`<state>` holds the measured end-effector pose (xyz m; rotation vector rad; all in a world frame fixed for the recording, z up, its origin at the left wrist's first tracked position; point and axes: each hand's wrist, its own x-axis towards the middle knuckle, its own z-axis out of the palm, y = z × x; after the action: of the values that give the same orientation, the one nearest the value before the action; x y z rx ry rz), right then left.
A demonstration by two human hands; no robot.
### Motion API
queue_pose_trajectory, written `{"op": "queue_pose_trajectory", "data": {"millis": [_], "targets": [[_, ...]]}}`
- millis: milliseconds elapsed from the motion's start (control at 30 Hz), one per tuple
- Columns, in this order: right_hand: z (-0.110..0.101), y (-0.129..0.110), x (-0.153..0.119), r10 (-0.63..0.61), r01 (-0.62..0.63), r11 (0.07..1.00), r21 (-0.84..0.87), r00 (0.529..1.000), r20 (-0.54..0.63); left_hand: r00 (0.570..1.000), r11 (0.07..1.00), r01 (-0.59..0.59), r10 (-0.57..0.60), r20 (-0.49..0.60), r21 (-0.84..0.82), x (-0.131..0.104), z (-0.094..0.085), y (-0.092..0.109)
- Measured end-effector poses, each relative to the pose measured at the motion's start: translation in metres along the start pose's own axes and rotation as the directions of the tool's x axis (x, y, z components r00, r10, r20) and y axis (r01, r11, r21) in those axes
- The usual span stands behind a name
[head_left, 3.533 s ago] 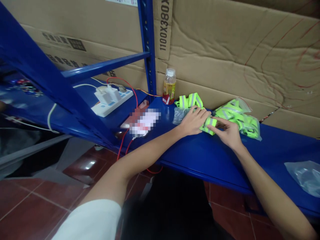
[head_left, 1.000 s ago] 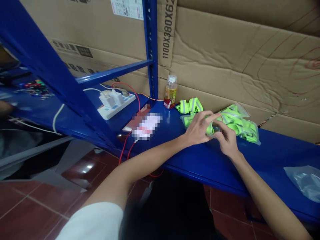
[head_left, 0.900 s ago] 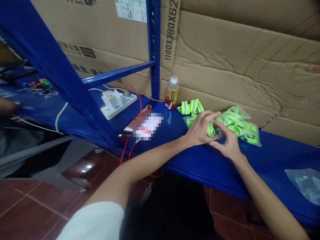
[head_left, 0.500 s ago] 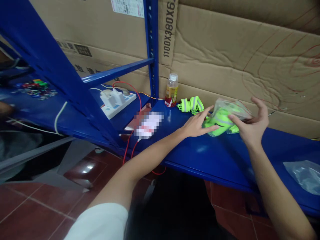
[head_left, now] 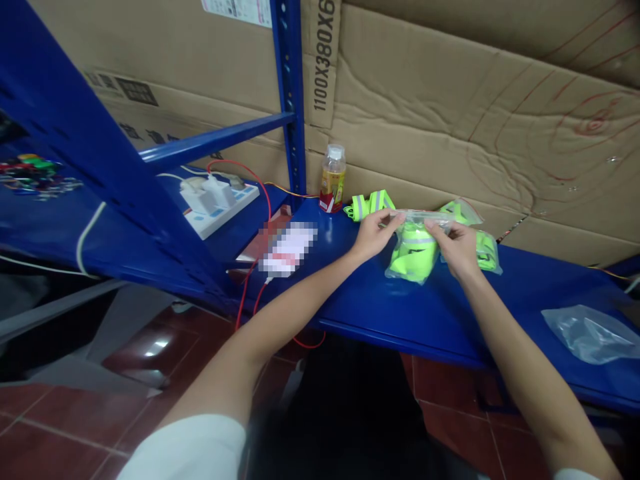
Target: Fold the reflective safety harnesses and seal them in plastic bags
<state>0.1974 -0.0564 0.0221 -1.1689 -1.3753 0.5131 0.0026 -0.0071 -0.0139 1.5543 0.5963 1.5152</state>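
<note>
A clear plastic zip bag (head_left: 413, 259) with a folded neon-yellow reflective strap inside hangs between my hands, just over the blue shelf (head_left: 380, 313). My left hand (head_left: 376, 233) pinches the bag's top edge at its left corner. At the right part of the same edge, my right hand (head_left: 457, 248) grips with thumb and fingers. Behind my right hand lie more bagged neon-yellow straps (head_left: 486, 253), partly hidden by it. A loose neon-yellow strap with grey stripes (head_left: 371, 204) rests behind my left hand.
A clear bottle with a yellow and red label (head_left: 333, 180) stands by the blue upright. A charging phone (head_left: 289, 248), blurred out, lies to the left, near a white power strip (head_left: 225, 210). Flat plastic bags (head_left: 593, 333) lie at the right. Cardboard (head_left: 425, 120) backs the shelf.
Both hands have closed on the bag's top edge; before, the left hand's fingers were spread beside it. The bag now hangs upright, its top edge stretched level. The view has shifted slightly right.
</note>
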Motion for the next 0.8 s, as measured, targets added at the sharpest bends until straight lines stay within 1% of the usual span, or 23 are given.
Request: {"op": "queue_pose_trajectory", "data": {"millis": [133, 233, 300, 367, 433, 500, 567, 667, 800], "targets": [[0.015, 0.009, 0.002, 0.13, -0.131, 0.991, 0.023, 0.989, 0.068, 0.988, 0.985, 0.134, -0.142, -0.067, -0.112, 0.004, -0.003, -0.005], [0.021, 0.019, 0.0, 0.16, -0.17, 0.98, 0.107, 0.983, 0.095, 0.97, 0.97, 0.189, -0.209, -0.125, -0.154, 0.001, -0.005, -0.006], [0.021, 0.023, -0.001, 0.161, -0.179, 0.971, 0.159, 0.98, 0.117, 0.955, 0.952, 0.232, -0.262, -0.139, -0.202, 0.001, -0.006, -0.005], [0.02, 0.026, -0.002, 0.171, -0.193, 0.963, 0.188, 0.977, 0.129, 0.934, 0.923, 0.293, -0.332, -0.13, -0.249, 0.002, -0.006, -0.003], [0.018, 0.03, -0.001, 0.191, -0.216, 0.954, 0.208, 0.972, 0.135, 0.918, 0.902, 0.332, -0.376, -0.127, -0.275, 0.004, -0.007, -0.003], [0.016, 0.035, 0.001, 0.222, -0.251, 0.941, 0.227, 0.964, 0.146, 0.909, 0.892, 0.352, -0.397, -0.123, -0.283, 0.006, -0.007, -0.003], [0.015, 0.04, 0.002, 0.254, -0.285, 0.926, 0.247, 0.955, 0.151, 0.9, 0.877, 0.384, -0.425, -0.095, -0.289, 0.007, -0.007, -0.003], [0.012, 0.045, 0.001, 0.299, -0.326, 0.899, 0.294, 0.945, 0.133, 0.887, 0.857, 0.425, -0.458, -0.052, -0.293, 0.006, -0.007, -0.001], [0.01, 0.044, -0.004, 0.38, -0.391, 0.856, 0.338, 0.919, 0.102, 0.863, 0.829, 0.468, -0.503, -0.044, -0.306, 0.005, -0.009, 0.002]]}}
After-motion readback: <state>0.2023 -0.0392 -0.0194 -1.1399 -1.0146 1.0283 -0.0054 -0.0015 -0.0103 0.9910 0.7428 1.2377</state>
